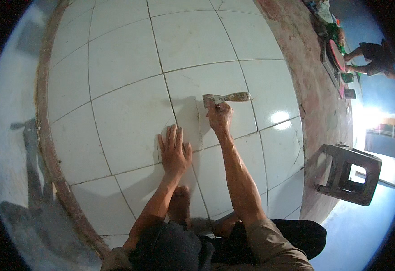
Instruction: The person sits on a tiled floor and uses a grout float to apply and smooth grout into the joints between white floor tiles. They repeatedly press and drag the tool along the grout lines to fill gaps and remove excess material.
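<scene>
My right hand (220,116) has its fingers closed on a putty knife (237,96) near where the blade meets the handle. The flat metal blade is smeared with pale residue and points left; the worn handle points right. Just beyond my feet, my left hand (175,151) lies flat on the white tiles, fingers stretched forward, holding nothing. Beneath both hands spreads the tiled floor (120,122), with dark joints and thin crack-like lines near the putty knife. How close the blade is to the tile is hard to tell.
A dark plastic stool (364,174) lies on its side or appears tilted at the right, on the rough reddish floor strip (312,135). Farther back right are a round pink-rimmed item (337,55) and another person (373,58). A brown border (53,149) edges the tiles at left.
</scene>
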`<state>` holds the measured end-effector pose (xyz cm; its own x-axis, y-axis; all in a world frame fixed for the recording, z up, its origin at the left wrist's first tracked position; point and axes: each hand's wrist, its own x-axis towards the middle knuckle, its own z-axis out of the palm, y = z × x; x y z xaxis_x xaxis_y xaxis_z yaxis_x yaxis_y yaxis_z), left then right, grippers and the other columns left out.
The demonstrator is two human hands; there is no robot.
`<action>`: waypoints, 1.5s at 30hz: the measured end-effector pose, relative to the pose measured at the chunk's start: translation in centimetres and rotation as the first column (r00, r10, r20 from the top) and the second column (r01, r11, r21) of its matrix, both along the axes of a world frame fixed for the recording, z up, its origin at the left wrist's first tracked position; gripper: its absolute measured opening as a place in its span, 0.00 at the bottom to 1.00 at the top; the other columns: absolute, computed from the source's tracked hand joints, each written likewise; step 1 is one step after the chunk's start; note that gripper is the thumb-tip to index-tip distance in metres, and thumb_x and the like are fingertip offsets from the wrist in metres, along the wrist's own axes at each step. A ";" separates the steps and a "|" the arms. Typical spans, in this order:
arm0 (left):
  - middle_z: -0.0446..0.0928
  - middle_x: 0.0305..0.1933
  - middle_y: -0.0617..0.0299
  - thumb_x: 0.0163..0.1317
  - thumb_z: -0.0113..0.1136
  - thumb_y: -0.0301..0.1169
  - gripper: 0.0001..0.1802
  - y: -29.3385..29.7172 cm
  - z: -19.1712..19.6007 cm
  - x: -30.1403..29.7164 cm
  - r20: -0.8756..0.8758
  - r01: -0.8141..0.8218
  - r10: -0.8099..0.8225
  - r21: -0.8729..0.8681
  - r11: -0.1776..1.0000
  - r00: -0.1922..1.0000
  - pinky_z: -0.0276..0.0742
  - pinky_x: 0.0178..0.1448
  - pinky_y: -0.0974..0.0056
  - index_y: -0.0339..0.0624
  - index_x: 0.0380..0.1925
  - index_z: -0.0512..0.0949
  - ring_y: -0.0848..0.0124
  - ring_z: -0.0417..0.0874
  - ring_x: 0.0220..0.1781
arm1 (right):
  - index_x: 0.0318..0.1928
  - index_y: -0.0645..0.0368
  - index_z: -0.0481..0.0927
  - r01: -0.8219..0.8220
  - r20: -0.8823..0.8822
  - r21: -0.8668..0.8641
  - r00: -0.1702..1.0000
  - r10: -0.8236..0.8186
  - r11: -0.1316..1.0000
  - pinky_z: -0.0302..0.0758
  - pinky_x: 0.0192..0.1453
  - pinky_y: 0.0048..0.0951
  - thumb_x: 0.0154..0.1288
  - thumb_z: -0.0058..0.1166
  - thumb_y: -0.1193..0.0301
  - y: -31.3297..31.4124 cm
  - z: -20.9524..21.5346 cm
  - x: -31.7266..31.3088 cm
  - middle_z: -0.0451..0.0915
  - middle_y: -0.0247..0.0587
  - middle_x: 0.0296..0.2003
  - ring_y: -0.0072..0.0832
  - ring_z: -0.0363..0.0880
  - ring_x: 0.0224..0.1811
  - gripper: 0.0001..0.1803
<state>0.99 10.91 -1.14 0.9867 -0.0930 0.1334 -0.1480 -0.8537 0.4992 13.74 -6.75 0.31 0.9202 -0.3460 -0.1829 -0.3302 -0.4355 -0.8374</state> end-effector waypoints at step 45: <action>0.73 0.35 0.64 0.79 0.51 0.49 0.25 -3.0 19.1 11.9 0.080 0.146 -0.312 -0.970 0.192 0.947 0.72 0.54 0.58 0.36 0.57 0.74 0.72 0.74 0.39 | 0.44 0.63 0.77 -0.763 -0.220 -0.519 0.555 0.802 0.386 0.83 0.38 0.48 0.76 0.55 0.56 -0.8 13.5 -0.4 0.84 0.47 0.28 0.44 0.86 0.32 0.19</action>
<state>12.84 7.89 17.97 0.9587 -0.2021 0.2000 -0.1210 0.3463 0.9303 13.34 -7.53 13.86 0.8356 0.5212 -0.1737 0.4265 -0.8146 -0.3930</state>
